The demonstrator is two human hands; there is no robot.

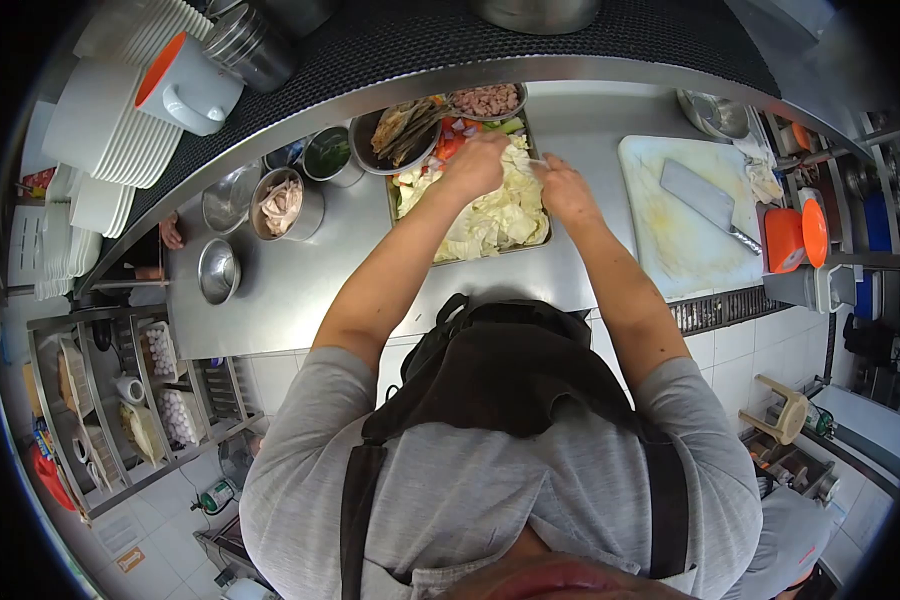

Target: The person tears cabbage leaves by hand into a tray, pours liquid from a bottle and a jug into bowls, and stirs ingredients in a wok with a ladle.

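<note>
My left hand point(478, 165) is over the upper part of a metal tray point(548, 236), its fingers curled at the chopped pale cabbage point(500, 215); what they hold is too small to name. At the tray's right edge, my right hand point(567, 190) has its fingers pinched by a small pale thing that I cannot make out. Red and orange pieces point(452, 140) lie beyond my left hand. Against the tray's top left stands a bowl of dried fish-like pieces point(402, 132), and a bowl of diced pink meat point(487, 101) sits at its far end.
A cleaver point(698, 195) lies on a white cutting board point(660, 255) at the right. Left of the tray are a pot of pale meat point(282, 205), a pot with greens point(330, 158) and a small bowl point(219, 271). A shelf point(530, 68) overhangs the back. Another person's hand point(171, 231) shows at the left.
</note>
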